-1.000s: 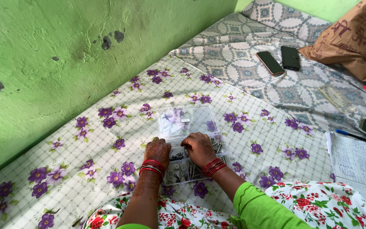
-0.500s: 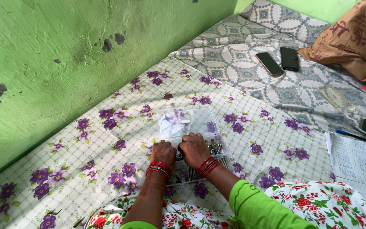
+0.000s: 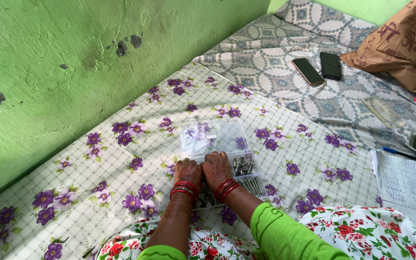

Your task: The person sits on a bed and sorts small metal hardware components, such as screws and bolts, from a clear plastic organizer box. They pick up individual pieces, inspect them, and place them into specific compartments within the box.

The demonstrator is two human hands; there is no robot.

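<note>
Both hands press knuckles-up on a clear plastic compartment box [image 3: 227, 154] lying on the purple-flowered sheet [image 3: 121, 159]; the left hand [image 3: 188, 172] and right hand [image 3: 216, 168] have fingers curled under, so whether they grip anything cannot be told; metal screws [image 3: 246, 175] fill the box's right compartments. Far right, a brown printed paper bag [image 3: 400, 45] lies beside two phones [image 3: 318, 69]; an open notebook [image 3: 408, 183] sits at the edge.

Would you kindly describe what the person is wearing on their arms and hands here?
The left hand and right hand both carry dark henna patterns that run on up the forearms. Each wrist wears a stack of red bangles. Bright green sleeves cover the upper forearms; only the edge of the left one shows at the frame's bottom.
</note>
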